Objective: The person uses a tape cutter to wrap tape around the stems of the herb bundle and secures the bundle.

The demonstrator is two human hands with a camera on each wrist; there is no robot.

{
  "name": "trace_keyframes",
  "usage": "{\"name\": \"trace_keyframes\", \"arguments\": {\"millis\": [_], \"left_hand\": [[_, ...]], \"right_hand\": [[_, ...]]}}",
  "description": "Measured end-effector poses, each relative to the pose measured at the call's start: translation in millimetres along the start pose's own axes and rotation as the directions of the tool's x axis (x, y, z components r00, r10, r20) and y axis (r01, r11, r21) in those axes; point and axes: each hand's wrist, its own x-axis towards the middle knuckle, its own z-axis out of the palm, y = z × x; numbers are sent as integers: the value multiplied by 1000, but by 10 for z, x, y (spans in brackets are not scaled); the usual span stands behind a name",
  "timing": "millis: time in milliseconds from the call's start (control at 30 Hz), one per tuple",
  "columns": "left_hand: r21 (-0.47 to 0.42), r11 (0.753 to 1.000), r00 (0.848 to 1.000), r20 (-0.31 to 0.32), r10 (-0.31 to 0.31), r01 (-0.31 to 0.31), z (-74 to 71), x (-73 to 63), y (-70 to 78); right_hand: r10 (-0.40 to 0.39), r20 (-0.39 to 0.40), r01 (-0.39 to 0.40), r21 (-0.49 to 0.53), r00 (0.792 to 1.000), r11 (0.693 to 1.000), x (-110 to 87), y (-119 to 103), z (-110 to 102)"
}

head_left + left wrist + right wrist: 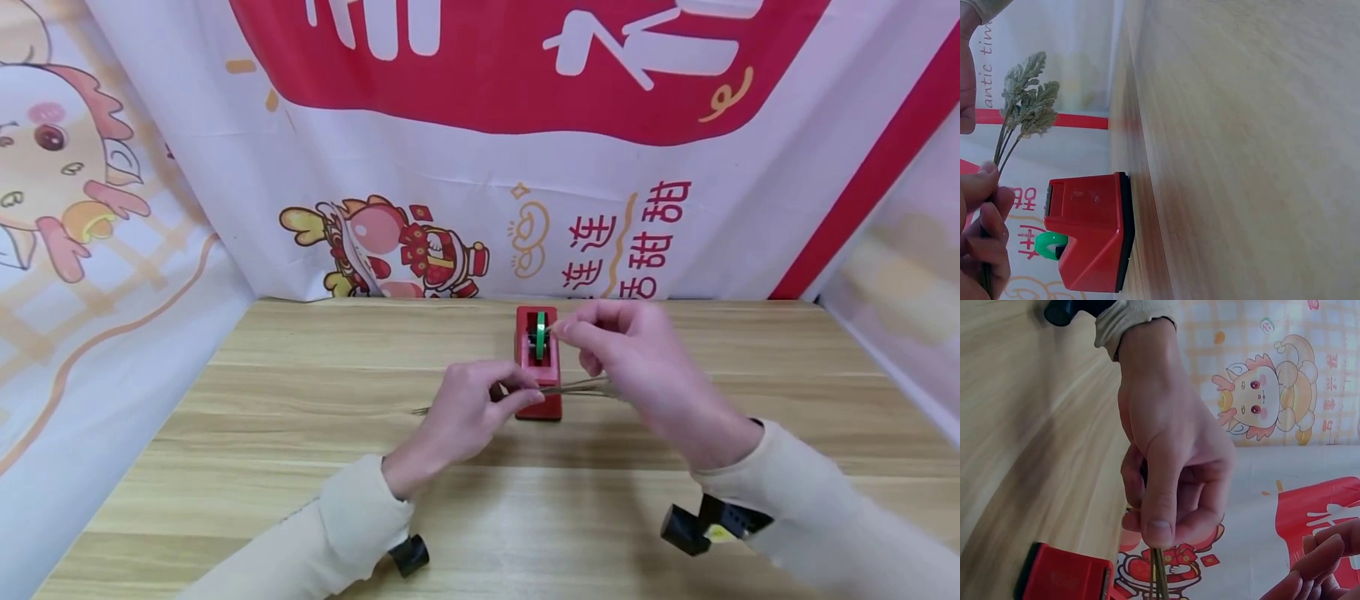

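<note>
My left hand (487,408) pinches the thin stems of a small bunch of plant sprigs (577,388), held above the table across the front of a red tape dispenser (540,406). Feathery grey-green heads of the sprigs (1029,100) show in the left wrist view, pointing toward the right hand. A green tape roll (541,335) sits in the dispenser. My right hand (637,350) is raised beside the roll in the head view, thumb and forefinger close together. Whether a strip of clear tape is between them cannot be made out. The left wrist view puts this hand well away from the dispenser.
The dispenser stands on a wood-grain table (315,483), near its back edge. Behind it hangs a printed white and red cloth (480,158), with cloth on both sides too. Small black cameras (686,529) are strapped at both wrists.
</note>
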Motion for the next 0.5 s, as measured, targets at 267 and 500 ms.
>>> {"name": "trace_keyframes", "arguments": {"millis": [267, 500], "left_hand": [[-46, 998, 999, 18, -39, 40, 11, 13, 34], [18, 999, 999, 11, 45, -45, 25, 0, 41]], "right_hand": [[-11, -12, 11, 29, 1000, 1000, -77, 67, 94], [0, -30, 1, 45, 1000, 999, -129, 145, 147]]}}
